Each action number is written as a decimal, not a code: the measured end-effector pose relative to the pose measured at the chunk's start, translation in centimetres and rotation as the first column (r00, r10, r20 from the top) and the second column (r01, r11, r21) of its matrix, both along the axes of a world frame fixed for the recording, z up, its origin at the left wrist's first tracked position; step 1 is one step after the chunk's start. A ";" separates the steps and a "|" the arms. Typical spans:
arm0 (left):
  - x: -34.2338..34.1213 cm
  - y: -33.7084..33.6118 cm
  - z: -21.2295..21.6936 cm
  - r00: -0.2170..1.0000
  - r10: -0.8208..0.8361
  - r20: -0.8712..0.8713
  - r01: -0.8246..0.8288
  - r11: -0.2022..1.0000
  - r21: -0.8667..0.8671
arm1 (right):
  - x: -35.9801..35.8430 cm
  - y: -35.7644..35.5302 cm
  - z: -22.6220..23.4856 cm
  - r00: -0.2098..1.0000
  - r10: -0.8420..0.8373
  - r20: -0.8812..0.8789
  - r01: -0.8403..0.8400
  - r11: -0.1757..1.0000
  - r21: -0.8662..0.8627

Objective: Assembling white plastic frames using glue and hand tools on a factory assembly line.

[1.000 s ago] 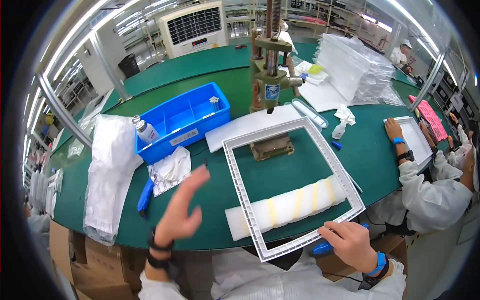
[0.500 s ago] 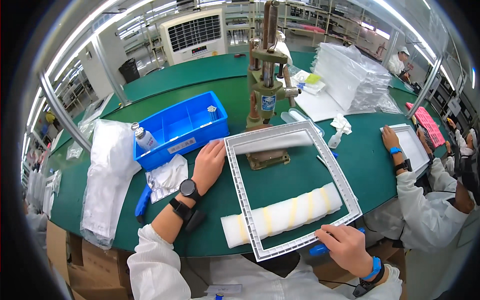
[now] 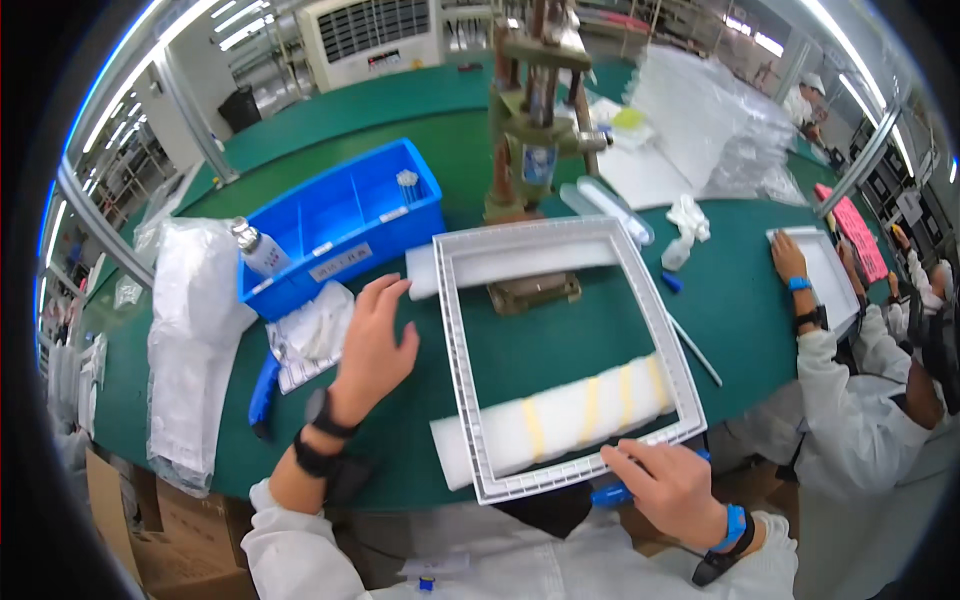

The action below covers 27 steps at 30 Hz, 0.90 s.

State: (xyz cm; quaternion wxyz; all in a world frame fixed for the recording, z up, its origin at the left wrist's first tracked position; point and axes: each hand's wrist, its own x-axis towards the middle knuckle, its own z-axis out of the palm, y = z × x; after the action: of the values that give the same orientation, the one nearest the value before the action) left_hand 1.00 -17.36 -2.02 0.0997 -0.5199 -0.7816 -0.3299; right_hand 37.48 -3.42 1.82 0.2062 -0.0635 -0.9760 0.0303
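A light grey rectangular frame (image 3: 462, 370) rests across two white foam blocks in front of me. The near foam block (image 3: 560, 420) is wrapped with yellow tape; the far foam block (image 3: 424, 274) lies under the frame's far side. My left hand (image 3: 372, 345) is off the frame, to its left, fingers apart and nothing in it. At the near right corner, my right hand (image 3: 672, 495) is closed around a blue-handled tool (image 3: 612, 495), its fingertips at the frame's near edge. The tool's working end cannot be made out.
A green hand press (image 3: 540, 130) stands behind the frame. At left are a blue divided bin (image 3: 345, 235), a metal-topped bottle (image 3: 262, 250), a blue-handled tool (image 3: 263, 395) and a plastic-wrapped bundle (image 3: 190, 340). A white rod (image 3: 697, 350) lies right. A co-worker's hand (image 3: 788, 260) touches a white tray.
My left hand has let go of the frame's left side and drawn back, opening. The frame sits slightly lower and further left in view, as the view itself has shifted. My right hand keeps the blue-handled tool.
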 end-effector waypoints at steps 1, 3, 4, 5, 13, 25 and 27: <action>1.3 -2.0 1.4 0.988 -0.078 0.133 0.092 0.990 -0.103 | 0.3 0.0 0.5 1.000 0.003 -0.003 -0.003 1.000 -0.011; 3.3 -5.2 2.8 0.888 -0.243 0.391 0.339 0.920 -0.198 | 0.4 0.3 0.6 1.000 0.010 0.018 -0.009 1.000 -0.002; 4.4 -6.8 3.2 0.804 -0.317 0.502 0.461 0.866 -0.191 | 0.2 0.4 0.7 0.999 0.023 0.023 -0.023 1.000 -0.004; 5.9 -8.2 3.2 0.737 -0.312 0.599 0.482 0.864 -0.143 | -0.1 0.4 0.7 0.999 0.026 0.022 -0.025 0.999 -0.021; 12.6 -8.6 -3.7 0.882 -0.208 0.424 0.250 0.967 -0.045 | 0.1 0.2 0.5 0.994 0.096 0.049 -0.094 0.994 -0.047; 12.2 -10.1 -4.1 0.918 -0.226 0.327 0.265 0.961 -0.080 | 1.1 6.9 2.7 0.870 -0.440 -0.222 0.332 0.856 -0.397; 12.4 -9.1 -3.4 0.903 -0.264 0.340 0.298 0.953 -0.053 | 2.1 11.3 1.9 0.793 -0.559 -0.242 0.434 0.798 -0.418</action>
State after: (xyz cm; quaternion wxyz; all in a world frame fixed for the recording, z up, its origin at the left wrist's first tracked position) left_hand 13.36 -26.47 -5.44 -0.1077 -0.5692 -0.7201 -0.3820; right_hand 39.60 7.87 3.70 0.3644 -0.3496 -0.8494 0.1533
